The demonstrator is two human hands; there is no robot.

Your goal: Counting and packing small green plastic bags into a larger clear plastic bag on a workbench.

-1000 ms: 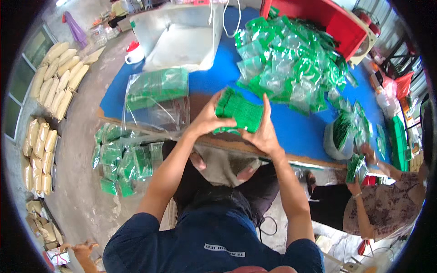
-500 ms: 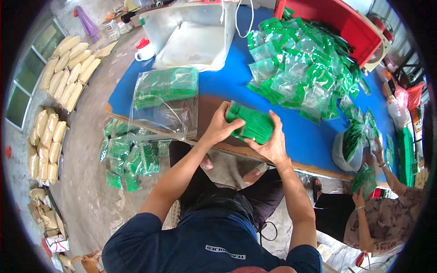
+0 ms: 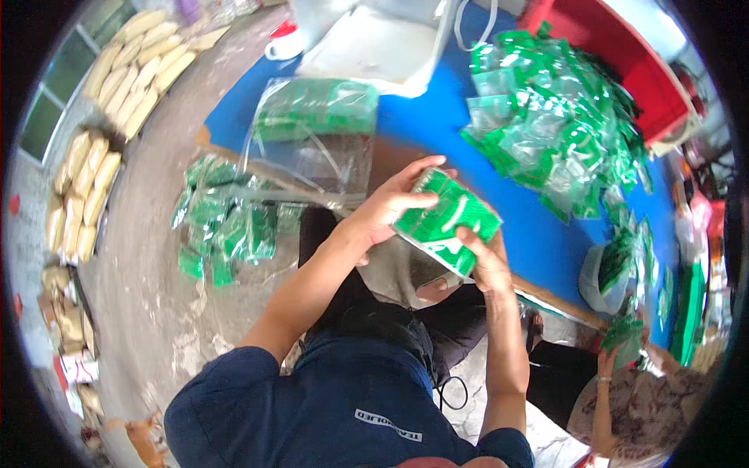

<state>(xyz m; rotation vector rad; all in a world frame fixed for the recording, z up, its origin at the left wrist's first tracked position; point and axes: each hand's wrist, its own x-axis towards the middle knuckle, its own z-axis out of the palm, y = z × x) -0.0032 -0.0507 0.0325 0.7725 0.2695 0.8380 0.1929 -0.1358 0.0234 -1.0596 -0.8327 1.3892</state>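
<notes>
Both hands hold a thick stack of green plastic packets (image 3: 441,222) above the near edge of the blue table, its shiny printed face tilted up. My left hand (image 3: 390,203) grips the left end, thumb across the top face. At the lower right corner, my right hand (image 3: 490,261) presses its thumb on the face; its other fingers are mostly hidden underneath. Left of the hands lies a large clear bag (image 3: 312,148) with rows of green packets in its far part. A heap of loose green and clear packets (image 3: 562,117) covers the table's right side.
Tied-up green bundles (image 3: 230,222) lie on the floor at the left. A white tub of green packets (image 3: 601,277) stands at the right, beside a co-worker's hand (image 3: 605,363). A red crate (image 3: 616,62) and a red-lidded white mug (image 3: 285,43) are farther back.
My hands have tipped the stack so its flat face shows instead of its layered edges, and shifted slightly right in the picture. The whole view has also swung. The co-worker's arms have moved.
</notes>
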